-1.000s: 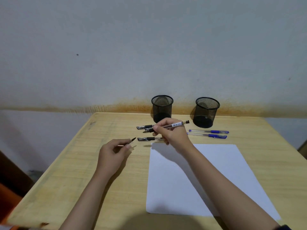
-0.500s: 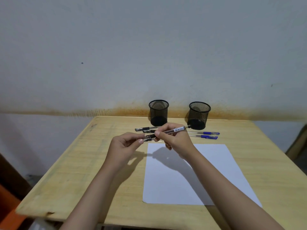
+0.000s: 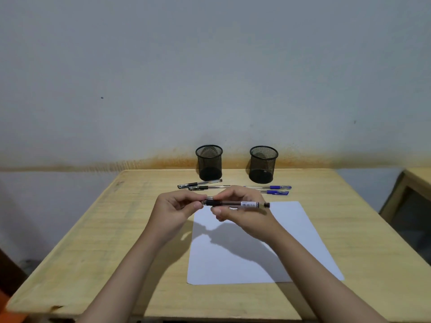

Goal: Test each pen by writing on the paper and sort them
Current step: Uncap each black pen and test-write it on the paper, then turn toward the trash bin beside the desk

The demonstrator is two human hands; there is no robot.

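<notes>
Both hands are up over the near-top corner of the paper (image 3: 261, 248), holding one black pen (image 3: 235, 203) level between them. The right hand (image 3: 242, 210) has its thumb and fingers pinched around the barrel near the dark grip section, and the left hand (image 3: 177, 206) has its fingertips pressed together at the pen's left end — can't tell exactly what it's gripping there, the fingers cover it. The pen's other end, with a white label on it, sticks out to the right past the right hand.

Count on the wooden table (image 3: 98, 241): one white sheet, lying flat, and two black mesh cups standing upright at the back, the left cup (image 3: 209, 162) and the right cup (image 3: 263, 164), well apart from each other. Neither has anything visible in it.

Pens lying in front of the cups: two black pens (image 3: 200, 183) on the left, close together, and two blue pens (image 3: 277, 190) on the right, also side by side. So five pens total that I can see — four on the table, one in hand. The hands partly hide where the black and blue rows meet.
</notes>
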